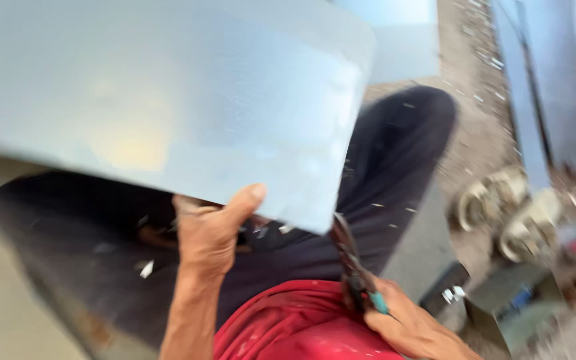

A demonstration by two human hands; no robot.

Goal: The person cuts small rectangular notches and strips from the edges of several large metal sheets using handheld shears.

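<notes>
From the head camera, the left hand (pixel 211 230) grips the near edge of a big galvanized metal sheet (pixel 168 93), thumb pressed flat on top and the other fingers curled underneath out of sight, so the sheet spreads up and away from the thumb and fills most of the view (it is blurred). The right hand (pixel 411 327) is closed around the handles of tin snips (pixel 353 267), whose dark blades rise from the fingers to the sheet's lower right corner; whether they bite the metal I cannot tell. Below both hands lie dark trousers (pixel 395 153) and a red shirt (pixel 295 327), flecked with small metal offcuts (pixel 147 269). Right of the snips, pale machine parts (pixel 515 213) sit on the gritty floor (pixel 475 133).
</notes>
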